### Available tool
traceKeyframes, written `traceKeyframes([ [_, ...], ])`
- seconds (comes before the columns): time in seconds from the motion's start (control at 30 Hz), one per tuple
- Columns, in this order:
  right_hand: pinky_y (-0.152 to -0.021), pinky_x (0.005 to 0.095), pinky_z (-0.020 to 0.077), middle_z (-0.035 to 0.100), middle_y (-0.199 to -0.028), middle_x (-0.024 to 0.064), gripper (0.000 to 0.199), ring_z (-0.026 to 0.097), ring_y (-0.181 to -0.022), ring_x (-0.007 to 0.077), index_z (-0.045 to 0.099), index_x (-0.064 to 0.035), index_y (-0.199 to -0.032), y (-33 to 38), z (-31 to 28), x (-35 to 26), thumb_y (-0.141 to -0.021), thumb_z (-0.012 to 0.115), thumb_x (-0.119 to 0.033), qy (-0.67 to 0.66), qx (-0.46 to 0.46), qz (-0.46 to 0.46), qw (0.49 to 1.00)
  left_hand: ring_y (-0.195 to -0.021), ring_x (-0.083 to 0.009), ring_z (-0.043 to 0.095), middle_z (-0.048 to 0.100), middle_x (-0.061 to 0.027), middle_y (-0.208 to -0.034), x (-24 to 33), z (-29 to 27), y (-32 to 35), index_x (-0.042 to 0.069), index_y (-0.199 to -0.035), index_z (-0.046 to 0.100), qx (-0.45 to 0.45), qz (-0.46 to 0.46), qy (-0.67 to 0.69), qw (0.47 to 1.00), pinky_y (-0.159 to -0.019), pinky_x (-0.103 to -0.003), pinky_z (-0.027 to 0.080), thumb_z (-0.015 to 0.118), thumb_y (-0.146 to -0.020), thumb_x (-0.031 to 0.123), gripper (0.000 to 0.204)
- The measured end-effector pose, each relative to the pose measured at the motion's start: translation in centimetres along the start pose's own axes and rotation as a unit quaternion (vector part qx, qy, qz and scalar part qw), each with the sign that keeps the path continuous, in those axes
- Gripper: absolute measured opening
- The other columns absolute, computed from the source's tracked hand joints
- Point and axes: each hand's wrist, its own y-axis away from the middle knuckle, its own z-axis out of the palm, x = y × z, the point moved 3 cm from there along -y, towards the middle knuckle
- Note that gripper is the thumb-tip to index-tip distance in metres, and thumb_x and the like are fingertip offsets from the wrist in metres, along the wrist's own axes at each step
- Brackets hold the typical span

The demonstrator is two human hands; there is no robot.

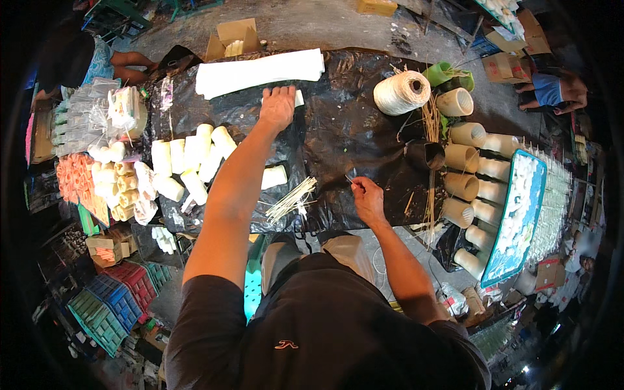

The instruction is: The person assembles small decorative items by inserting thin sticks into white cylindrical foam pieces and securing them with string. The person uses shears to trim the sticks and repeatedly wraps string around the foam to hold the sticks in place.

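Observation:
My left arm stretches far across the black-covered table [338, 123]. My left hand [278, 107] lies with its fingers forward over a small white piece [299, 98], just short of a long stack of white sheets [260, 73]. Near the front edge, my right hand [369, 200] is closed round a small tool with a shiny tip [351, 174]; its exact kind is unclear. Between my arms lie a loose bundle of thin straw-coloured sticks [290, 200] and one cream roll [273, 177]. Several more cream rolls [195, 153] are piled left of my left forearm.
A large cone of cream twine [402, 92] stands at the far right. Beside it are long dry strands [430, 117], rows of hollow cylinders [462, 158] and a blue tray [513, 221] of white pieces. Plastic-wrapped goods [97, 117] crowd the left. Other people are beyond the table.

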Motion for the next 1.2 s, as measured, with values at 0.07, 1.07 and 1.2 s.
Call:
traceKeyframes([
  [0.07,-0.072,0.0349,0.0529,0.071,-0.091,0.0150,0.012,0.068,-0.077,0.0234,0.068,-0.0014,-0.102,0.3,-0.7,-1.8,-0.091,0.065,-0.008,-0.050,0.006,0.072,0.996,-0.124,-0.0312,0.052,0.056,-0.0148,-0.132,0.3,-0.3,-0.9,0.006,-0.138,0.048,-0.144,-0.076,0.050,0.985,-0.100,-0.051,0.045,0.076,-0.077,0.015,0.068],
  [1.07,-0.084,0.0375,0.0508,0.066,-0.100,0.0144,0.047,0.065,-0.093,0.0253,0.054,0.0019,-0.130,7.3,0.7,-23.1,-0.091,0.069,-0.019,0.035,-0.177,0.032,0.983,-0.102,-0.0143,0.064,0.069,-0.0104,-0.114,-0.1,-18.9,22.3,0.000,-0.120,0.059,0.157,-0.022,0.796,0.583,-0.090,-0.030,0.051,0.073,-0.082,-0.005,0.040],
  [1.2,-0.080,0.0457,0.0501,0.064,-0.099,0.0205,0.040,0.063,-0.094,0.0392,0.051,-0.0010,-0.136,9.7,-2.4,-27.8,-0.100,0.053,-0.017,0.134,-0.042,-0.215,0.966,-0.094,-0.0192,0.069,0.072,-0.0124,-0.102,-1.9,-20.7,23.9,-0.002,-0.110,0.067,0.180,0.005,0.633,0.753,-0.085,-0.032,0.054,0.072,-0.076,-0.007,0.035],
])
